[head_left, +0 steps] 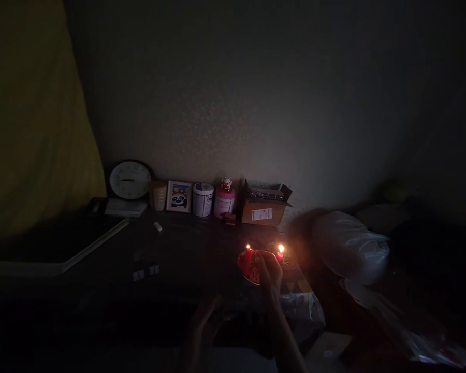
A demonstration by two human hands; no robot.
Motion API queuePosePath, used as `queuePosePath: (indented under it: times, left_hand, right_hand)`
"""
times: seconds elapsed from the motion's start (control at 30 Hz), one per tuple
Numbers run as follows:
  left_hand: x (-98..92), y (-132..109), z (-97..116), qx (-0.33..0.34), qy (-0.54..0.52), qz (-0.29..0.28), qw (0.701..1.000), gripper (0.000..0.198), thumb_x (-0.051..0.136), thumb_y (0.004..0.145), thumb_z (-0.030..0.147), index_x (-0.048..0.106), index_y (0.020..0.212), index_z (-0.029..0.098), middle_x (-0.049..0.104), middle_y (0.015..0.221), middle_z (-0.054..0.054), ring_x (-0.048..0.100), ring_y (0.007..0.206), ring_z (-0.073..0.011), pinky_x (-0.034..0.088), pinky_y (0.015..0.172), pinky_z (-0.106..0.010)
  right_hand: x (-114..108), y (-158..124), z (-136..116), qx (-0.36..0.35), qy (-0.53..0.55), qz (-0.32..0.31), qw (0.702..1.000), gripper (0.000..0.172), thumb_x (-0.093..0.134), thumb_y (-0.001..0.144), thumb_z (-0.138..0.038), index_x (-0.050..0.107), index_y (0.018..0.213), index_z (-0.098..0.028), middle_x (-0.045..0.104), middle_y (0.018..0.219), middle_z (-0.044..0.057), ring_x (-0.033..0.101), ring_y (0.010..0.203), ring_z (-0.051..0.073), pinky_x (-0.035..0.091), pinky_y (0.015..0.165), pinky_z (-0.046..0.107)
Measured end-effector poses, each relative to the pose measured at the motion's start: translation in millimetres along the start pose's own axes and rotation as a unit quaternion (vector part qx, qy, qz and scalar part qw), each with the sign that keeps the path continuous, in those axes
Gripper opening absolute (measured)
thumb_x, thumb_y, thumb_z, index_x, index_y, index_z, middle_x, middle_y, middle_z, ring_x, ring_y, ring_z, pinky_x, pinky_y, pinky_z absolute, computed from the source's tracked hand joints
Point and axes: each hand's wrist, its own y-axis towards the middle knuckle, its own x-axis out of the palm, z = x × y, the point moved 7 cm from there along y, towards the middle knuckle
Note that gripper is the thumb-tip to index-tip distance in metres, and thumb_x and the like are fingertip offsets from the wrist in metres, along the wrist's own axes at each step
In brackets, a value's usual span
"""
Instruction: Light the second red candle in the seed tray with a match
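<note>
The room is dark, lit only by two small candles. My right hand (271, 270) reaches forward over a round red dish (245, 267) on the dark table (186, 248), between a lit red candle (249, 255) and a second lit red candle (280, 254). Its fingers look curled near the dish, but what they hold is hidden in the gloom. My left hand (204, 324) hovers lower, close to me, dim, with fingers apart and nothing seen in it.
Along the wall stand a round clock (129, 179), a panda picture frame (179, 196), a white tin (202, 199), a pink jar (224, 201) and an open cardboard box (264, 204). A white plastic bag (349, 246) lies right. A flat board (54, 243) lies left.
</note>
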Motion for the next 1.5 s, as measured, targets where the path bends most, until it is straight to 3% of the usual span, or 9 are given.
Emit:
queuePosePath:
  times: [0.23,0.57,0.77,0.9,1.1,1.2,1.3,1.37,1.5]
  left_hand:
    - [-11.0,4,-8,-0.011,-0.016,0.004,1.0,0.031,0.077,0.07,0.033,0.074,0.099,0.023,0.076,0.11,-0.005,0.067,0.107,-0.0252,0.055,0.091,-0.034]
    - [-2.9,0,-2,-0.036,-0.017,0.024,0.999,0.015,0.072,0.076,0.021,0.075,0.091,0.019,0.079,0.094,-0.005,0.072,0.088,-0.0206,0.059,0.076,-0.028]
    - [-9.9,9,-10,-0.033,-0.025,0.008,0.999,0.022,0.071,0.078,0.021,0.072,0.1,0.019,0.078,0.1,-0.006,0.072,0.093,-0.0212,0.058,0.08,-0.03]
    - [-11.0,14,-11,-0.037,-0.012,0.014,0.999,0.014,0.074,0.073,0.017,0.074,0.087,0.018,0.08,0.088,-0.006,0.073,0.078,-0.0183,0.058,0.068,-0.026]
    - [-1.9,8,-2,-0.03,-0.008,0.005,1.0,0.011,0.073,0.073,0.021,0.074,0.083,0.016,0.079,0.088,-0.008,0.072,0.074,-0.0184,0.057,0.065,-0.027]
    - [-2.2,6,-4,-0.038,-0.011,0.011,0.999,0.011,0.072,0.073,0.018,0.074,0.084,0.018,0.08,0.086,-0.007,0.072,0.074,-0.018,0.057,0.066,-0.027]
    - [-3.2,6,-6,-0.047,-0.01,0.018,0.999,0.01,0.071,0.074,0.017,0.074,0.084,0.018,0.08,0.084,-0.006,0.073,0.073,-0.0176,0.057,0.066,-0.026]
    - [-2.6,7,-6,-0.049,-0.006,0.015,0.999,0.01,0.069,0.077,0.018,0.074,0.085,0.015,0.08,0.086,-0.008,0.073,0.075,-0.0178,0.057,0.067,-0.026]
    - [-3.9,8,-9,-0.065,-0.004,0.025,0.998,0.008,0.068,0.076,0.015,0.074,0.082,0.013,0.08,0.084,-0.01,0.073,0.073,-0.0188,0.057,0.066,-0.027]
  right_hand:
    - [-13,6,7,-0.008,-0.027,0.057,0.998,0.034,0.065,0.073,-0.049,0.068,0.085,-0.017,0.07,0.08,0.005,0.063,0.075,0.02,0.052,0.065,0.031]
    - [-12,7,7,-0.017,-0.023,0.062,0.998,0.031,0.065,0.073,-0.048,0.068,0.083,-0.019,0.071,0.08,0.005,0.064,0.074,0.02,0.052,0.069,0.033]
    - [-13,6,4,-0.011,-0.018,0.058,0.998,0.032,0.066,0.074,-0.049,0.069,0.083,-0.018,0.07,0.078,0.006,0.063,0.075,0.021,0.052,0.069,0.033]
    - [-21,0,-12,-0.009,-0.015,0.055,0.998,0.033,0.066,0.072,-0.051,0.068,0.079,-0.018,0.067,0.074,0.004,0.059,0.071,0.018,0.049,0.064,0.029]
    - [-66,-1,-30,0.045,0.054,0.006,0.997,0.03,0.066,0.073,-0.05,0.061,0.073,-0.02,0.056,0.063,-0.001,0.048,0.055,0.012,0.042,0.05,0.024]
    - [-105,7,-18,0.053,0.038,0.038,0.997,0.037,0.067,0.064,-0.057,0.059,0.066,-0.021,0.059,0.065,0.001,0.052,0.058,0.014,0.046,0.053,0.027]
    - [-135,10,1,0.054,-0.029,0.068,0.996,0.033,0.074,0.057,-0.051,0.064,0.062,-0.02,0.061,0.062,0.001,0.054,0.057,0.015,0.045,0.052,0.027]
    - [-151,7,13,0.057,-0.062,0.1,0.991,0.029,0.079,0.053,-0.044,0.066,0.06,-0.02,0.061,0.058,0.001,0.053,0.055,0.015,0.043,0.051,0.026]
    - [-168,1,31,0.065,-0.086,0.122,0.987,0.034,0.072,0.059,-0.051,0.071,0.07,-0.019,0.066,0.061,0.002,0.058,0.057,0.016,0.047,0.053,0.027]
